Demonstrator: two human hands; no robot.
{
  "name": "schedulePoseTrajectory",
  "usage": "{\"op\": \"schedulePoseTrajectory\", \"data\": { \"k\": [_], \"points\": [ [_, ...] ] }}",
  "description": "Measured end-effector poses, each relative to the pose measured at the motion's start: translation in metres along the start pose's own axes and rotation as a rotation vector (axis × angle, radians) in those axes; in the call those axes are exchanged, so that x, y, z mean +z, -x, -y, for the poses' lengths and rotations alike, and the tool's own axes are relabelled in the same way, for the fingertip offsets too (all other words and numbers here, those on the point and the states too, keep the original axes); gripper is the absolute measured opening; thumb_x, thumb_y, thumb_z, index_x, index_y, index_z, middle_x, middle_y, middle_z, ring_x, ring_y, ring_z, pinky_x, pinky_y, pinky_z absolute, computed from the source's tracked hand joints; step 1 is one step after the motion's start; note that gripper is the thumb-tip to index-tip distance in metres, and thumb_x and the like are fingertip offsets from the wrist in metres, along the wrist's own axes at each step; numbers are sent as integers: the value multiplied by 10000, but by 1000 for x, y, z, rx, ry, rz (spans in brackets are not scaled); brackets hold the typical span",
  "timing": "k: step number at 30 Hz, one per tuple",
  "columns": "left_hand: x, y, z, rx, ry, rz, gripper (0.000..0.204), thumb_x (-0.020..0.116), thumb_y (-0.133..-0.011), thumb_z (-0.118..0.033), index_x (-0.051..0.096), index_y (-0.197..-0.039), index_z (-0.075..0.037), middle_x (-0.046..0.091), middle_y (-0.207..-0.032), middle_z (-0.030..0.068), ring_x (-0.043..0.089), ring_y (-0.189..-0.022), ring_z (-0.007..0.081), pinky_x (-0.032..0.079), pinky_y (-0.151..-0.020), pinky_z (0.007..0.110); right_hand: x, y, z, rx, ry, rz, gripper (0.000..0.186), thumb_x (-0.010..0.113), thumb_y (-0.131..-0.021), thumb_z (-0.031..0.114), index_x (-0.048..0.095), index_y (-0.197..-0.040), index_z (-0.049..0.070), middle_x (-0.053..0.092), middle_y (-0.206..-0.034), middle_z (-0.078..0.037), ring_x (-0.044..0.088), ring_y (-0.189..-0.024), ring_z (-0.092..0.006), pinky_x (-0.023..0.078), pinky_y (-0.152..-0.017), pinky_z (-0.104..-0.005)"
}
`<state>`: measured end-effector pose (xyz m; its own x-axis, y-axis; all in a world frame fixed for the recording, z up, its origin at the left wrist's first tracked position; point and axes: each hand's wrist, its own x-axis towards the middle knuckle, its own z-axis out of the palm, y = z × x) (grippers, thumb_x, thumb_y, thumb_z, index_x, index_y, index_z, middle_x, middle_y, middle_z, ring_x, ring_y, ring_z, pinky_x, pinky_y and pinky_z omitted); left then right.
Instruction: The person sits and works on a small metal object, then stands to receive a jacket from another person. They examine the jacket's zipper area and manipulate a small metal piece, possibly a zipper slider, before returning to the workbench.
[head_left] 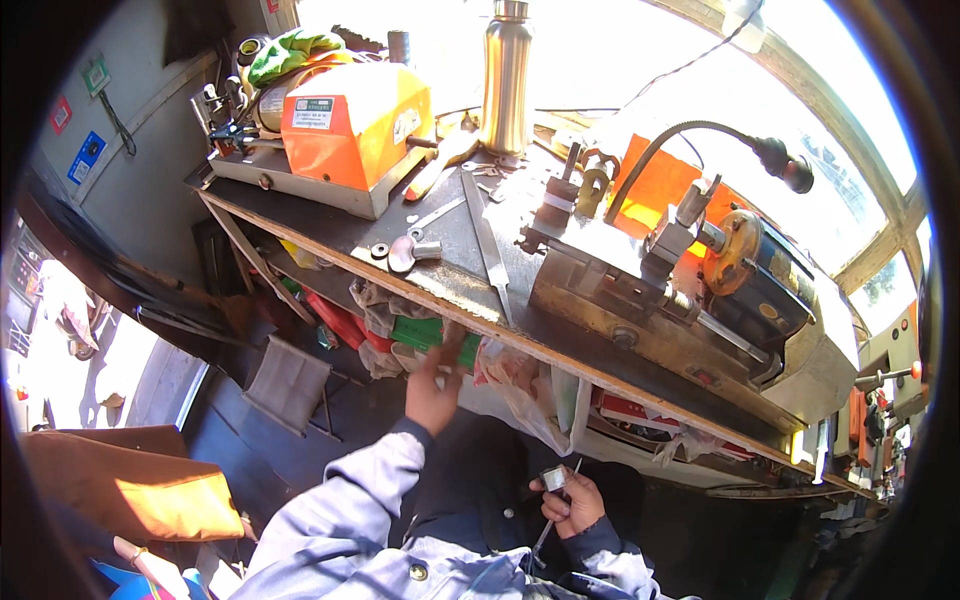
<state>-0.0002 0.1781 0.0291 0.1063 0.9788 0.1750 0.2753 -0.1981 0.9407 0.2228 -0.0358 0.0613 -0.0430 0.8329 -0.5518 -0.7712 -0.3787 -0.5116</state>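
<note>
My left hand (433,392) reaches to the bench's front edge, by a green box (420,332) on the shelf below the top. Its fingers stretch forward, slightly blurred, and I see nothing held in them. Low in front of my body, my right hand (574,506) is closed around a small silvery metal block (553,479). A thin metal rod (544,540) also passes through that hand; its kind is unclear. On the workbench (450,275) above lie a long flat file (484,230) and a rounded metal piece with a short tube (408,253).
An orange machine (355,120) stands at the bench's left, and a key-cutting machine (650,290) with a motor at its right. A steel bottle (507,85) stands at the back. Plastic bags (535,390) hang under the bench edge. A folding stool (287,383) is on the floor left.
</note>
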Motion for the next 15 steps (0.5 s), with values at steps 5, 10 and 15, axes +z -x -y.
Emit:
{"op": "schedulePoseTrajectory", "data": {
  "k": [5,10,15],
  "points": [
    [4,129,-95,-134,183,459,548,807,-836,-88,571,-1329,-45,679,-1119,146,662,-964,224,545,-865,344,10,-3,-1,22,31,15,240,567,-1047,230,633,-1059,0,708,-936,-139,371,-477,-63,299,-460,-220],
    [15,153,-121,-93,264,381,421,742,-866,55,562,-1243,1,705,-933,126,701,-808,182,568,-749,317,21,4,-13,53,52,37,194,635,-1013,222,649,-1049,32,624,-795,-28,395,-493,-56,298,-458,-219],
    [7,152,-127,-32,125,426,353,708,-895,24,563,-1216,5,741,-968,159,748,-865,208,580,-777,320,27,17,-9,14,101,55,201,667,-989,244,658,-1038,49,627,-803,-25,388,-486,-59,311,-460,-226]
  ]
}}
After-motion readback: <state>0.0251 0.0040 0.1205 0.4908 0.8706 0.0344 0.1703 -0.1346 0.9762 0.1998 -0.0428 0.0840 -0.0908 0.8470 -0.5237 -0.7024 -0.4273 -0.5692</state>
